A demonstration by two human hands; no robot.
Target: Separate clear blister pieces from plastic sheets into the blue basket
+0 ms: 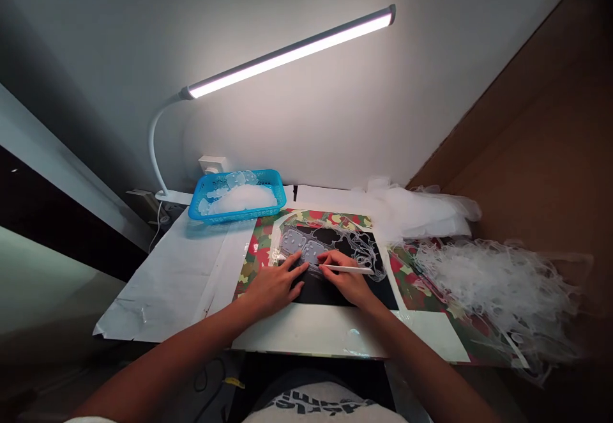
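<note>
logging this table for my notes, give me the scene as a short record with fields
left hand: fingers spread, fingertips at the clear plastic sheet
right hand: gripping a white pen-shaped tool
under the sheet: black mat
left, beyond the hands: blue basket holding a white mound and clear pieces
right side: tangled heap of translucent scraps
light: long lamp, lit

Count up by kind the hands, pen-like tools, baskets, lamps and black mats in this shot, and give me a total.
Hands, left hand and right hand: 2
White pen-like tool: 1
Blue basket: 1
Lamp: 1
Black mat: 1
Total: 6
</note>
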